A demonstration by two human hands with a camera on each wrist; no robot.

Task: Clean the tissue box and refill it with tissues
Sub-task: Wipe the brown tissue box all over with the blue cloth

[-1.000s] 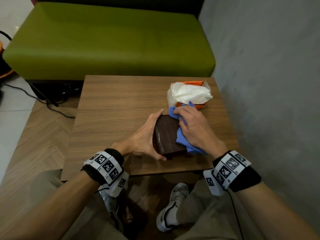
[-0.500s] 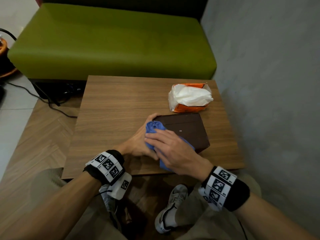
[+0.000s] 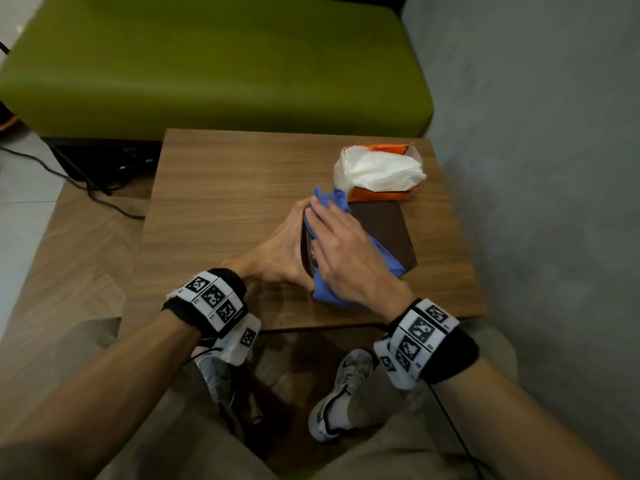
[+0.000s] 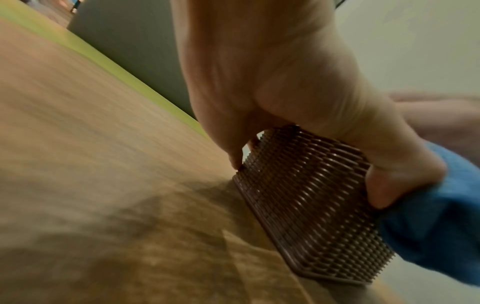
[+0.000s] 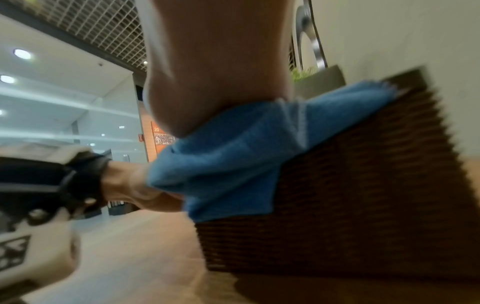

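A dark brown woven tissue box [image 3: 384, 233] lies on the wooden table [image 3: 225, 202], just in front of an orange pack of white tissues [image 3: 377, 171]. My left hand [image 3: 280, 247] grips the box's left end; in the left wrist view the thumb and fingers clamp the woven side [image 4: 311, 195]. My right hand [image 3: 332, 237] lies flat with straight fingers and presses a blue cloth [image 3: 327, 294] onto the box's top, along its left side. The cloth [image 5: 233, 154] drapes over the near edge of the box [image 5: 363, 195]. Part of the top is hidden by hand and cloth.
A green sofa [image 3: 207, 64] runs behind the table and a grey wall [image 3: 536, 168] stands close on the right. Black cables [image 3: 69, 178] trail on the floor at the left. My knees and shoes sit under the table's near edge.
My right hand has slid the blue cloth away from me along the box top, from its near left corner towards the tissue pack. My left hand has stayed on the box's left end.
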